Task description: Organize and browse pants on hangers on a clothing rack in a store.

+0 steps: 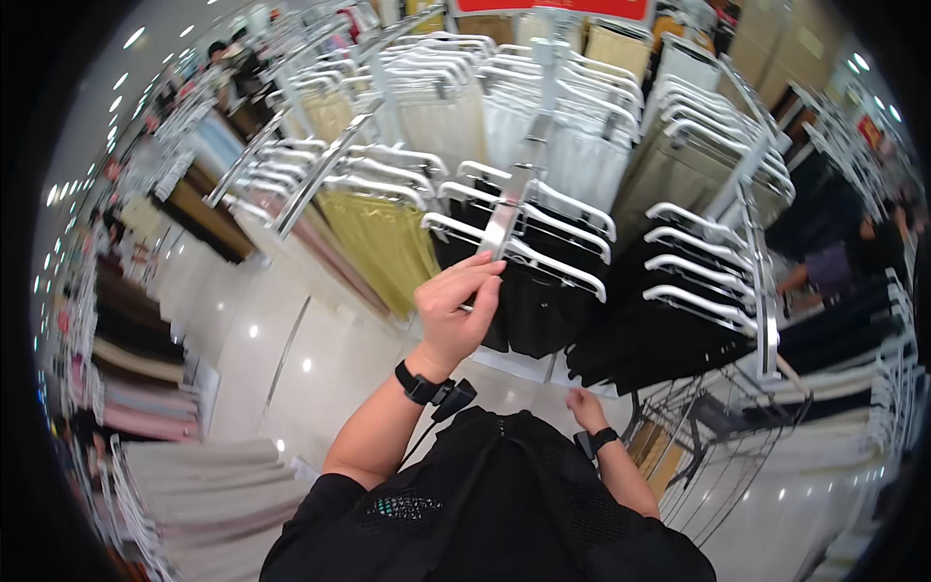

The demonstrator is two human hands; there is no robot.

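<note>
My left hand (461, 303), with a black strap at its wrist, reaches up to the front end of a sloping metal rail (499, 218). Its thumb and fingers are closed at the rail's tip. Black trousers (543, 315) hang just behind on white hangers (558, 269) lined up along that rail. Lower and to the right, my right hand (585, 409) is curled near the hems of more black trousers (650, 339). Whether anything is inside its fingers is hidden.
Yellow-green trousers (383, 233) hang left of the rail, olive ones (669, 175) to the right. A wire cart (718, 427) with cardboard inside stands by my right arm. Further clothes racks line both sides of the shiny floor (252, 330). A red sign (553, 8) hangs above.
</note>
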